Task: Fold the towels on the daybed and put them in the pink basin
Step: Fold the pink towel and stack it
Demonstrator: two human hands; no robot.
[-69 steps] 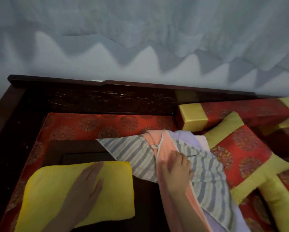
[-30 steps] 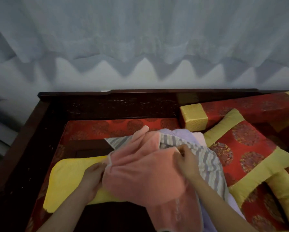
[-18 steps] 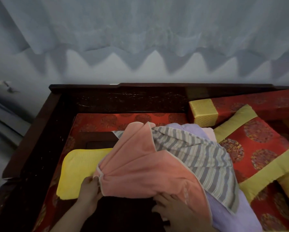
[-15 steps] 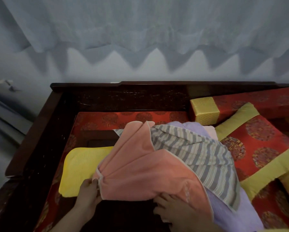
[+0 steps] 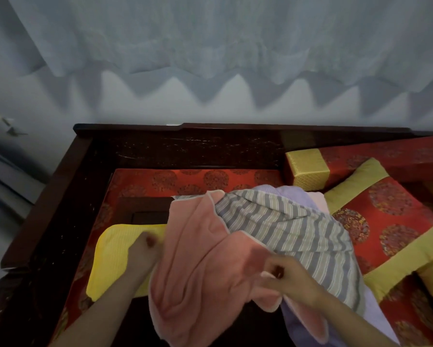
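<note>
Change: half a second back the pink towel (image 5: 200,271) lies spread over the pile with the right hand low at its near edge. Now both hands are higher and the towel hangs bunched between them, its near part clear of the daybed (image 5: 185,151).

Left hand (image 5: 144,249): fingers curled, gripping the towel's left edge, blurred with motion. Just under and outside this hand lies the yellow towel (image 5: 112,259), flat and apparently already folded.

Right hand (image 5: 289,276): thumb and fingers pinch a pale-hemmed edge of the pink towel. Beyond this hand the striped towel (image 5: 285,229) drapes over a lilac towel (image 5: 293,194); the far part of the pink one is tucked against the stripes.

Reading: the pink towel is being drawn free of the heap for folding. No fold in it yet. Striped and lilac pieces untouched, so the task looks early. The pink basin is not in view.

Writing: none legible. No brand or label shows on any towel. The red cushion (image 5: 390,221), out past the right hand, carries only woven roundels.
</note>
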